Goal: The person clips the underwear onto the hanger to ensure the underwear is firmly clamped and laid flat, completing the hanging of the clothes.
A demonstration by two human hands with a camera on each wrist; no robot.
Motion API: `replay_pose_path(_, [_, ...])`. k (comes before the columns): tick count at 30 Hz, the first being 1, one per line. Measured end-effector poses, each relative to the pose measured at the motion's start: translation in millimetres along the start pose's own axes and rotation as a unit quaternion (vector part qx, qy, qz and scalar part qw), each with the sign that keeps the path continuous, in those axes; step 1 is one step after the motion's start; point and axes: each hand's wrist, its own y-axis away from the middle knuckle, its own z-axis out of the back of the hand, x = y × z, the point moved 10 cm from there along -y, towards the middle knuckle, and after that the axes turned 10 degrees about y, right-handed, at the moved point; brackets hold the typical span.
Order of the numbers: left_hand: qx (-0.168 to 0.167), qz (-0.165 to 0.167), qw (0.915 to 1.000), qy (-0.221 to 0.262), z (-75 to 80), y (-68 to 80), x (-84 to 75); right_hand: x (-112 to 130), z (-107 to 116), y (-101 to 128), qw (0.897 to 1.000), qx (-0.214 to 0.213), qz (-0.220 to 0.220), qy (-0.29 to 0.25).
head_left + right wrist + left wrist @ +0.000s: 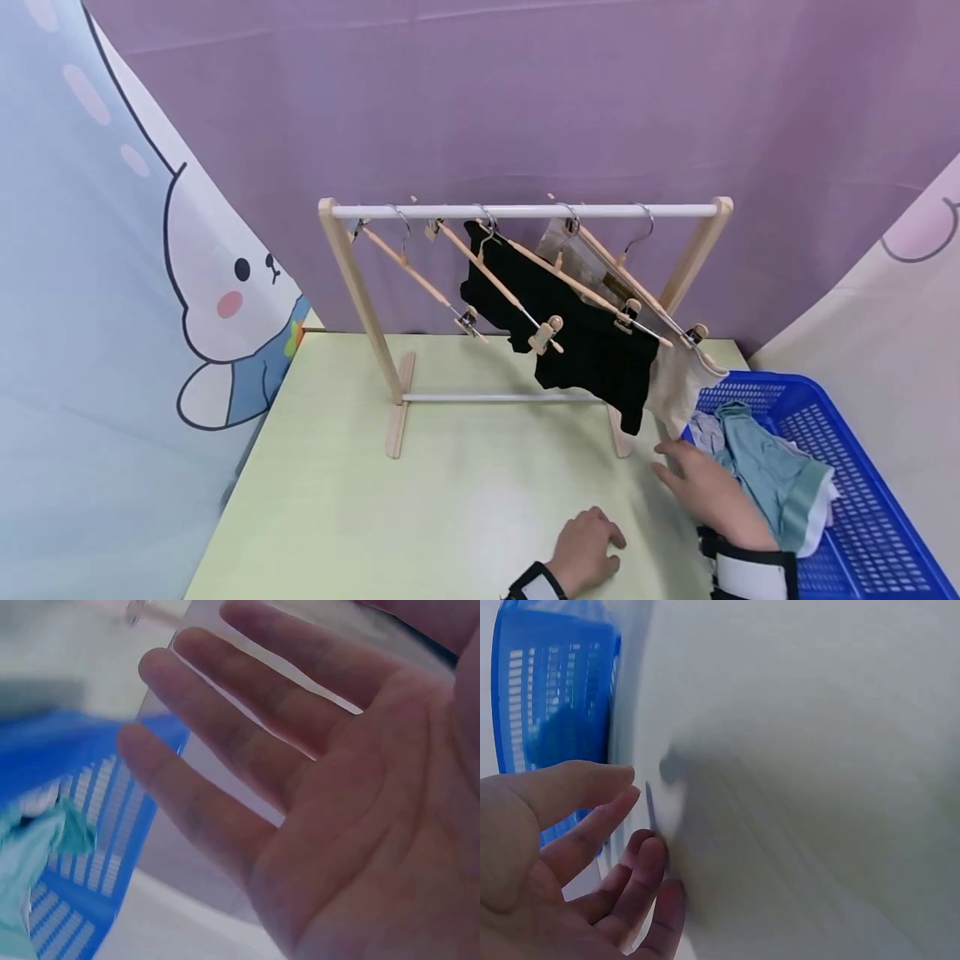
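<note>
My right hand [716,496], fingers straight and spread, holds nothing beside the basket, just below the hem of a cream garment [671,387]. Over the front of the table is my left hand [588,550], its fingers loosely bent with nothing between them. The cream garment hangs by clips from the rightmost wooden hanger [626,275]. In front of it a black garment [592,350] is clipped on another hanger [566,282]. Two bare clip hangers, a left one [408,267] and a middle one [487,273], share the white rail [525,212].
A blue plastic basket [862,450] stands at the right, with a teal garment [776,475] and other cloth inside. The rack's wooden frame [363,300] stands on the pale green table [315,500]. Behind it hangs a purple cloth [480,100]; a printed curtain [90,333] is at the left.
</note>
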Motion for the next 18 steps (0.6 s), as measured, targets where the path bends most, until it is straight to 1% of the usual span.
replay_pose_path(3, [0.008,0.004,0.9999,0.011,-4.7,-3.8,-8.0,-19,4,4,1.000,-0.003,-0.002,0.009])
replay_pose_path(5, [0.023,0.014,0.9984,0.050,-9.3,-7.5,-10.6,-33,4,4,1.000,0.000,-0.009,0.015])
replay_pose_path(6, [0.032,0.023,0.9961,0.079,-11.7,-9.1,-11.2,-41,3,4,1.000,0.005,-0.017,0.019])
replay_pose_path(8, [0.042,0.036,0.9883,0.142,-14.8,-12.7,-13.8,-54,3,5,0.999,0.014,-0.028,0.022])
replay_pose_path(10, [0.044,0.036,0.9773,0.204,-14.6,-16.8,-19.9,-65,3,6,0.999,0.019,-0.026,0.030])
replay_pose_path(11, [0.041,0.030,0.9727,0.226,-13.0,-19.0,-24.4,-69,5,7,0.999,0.019,-0.022,0.034])
replay_pose_path(13, [0.037,0.010,0.9654,0.258,-8.0,-23.8,-35.6,-77,8,11,0.999,0.022,-0.011,0.048])
replay_pose_path(15, [0.041,-0.006,0.9593,0.279,-3.4,-28.4,-47.4,-85,13,13,0.997,0.019,-0.004,0.068])
replay_pose_path(18, [0.063,-0.002,0.9482,0.311,-1.5,-34.1,-61.1,-98,19,13,0.995,0.017,-0.019,0.093])
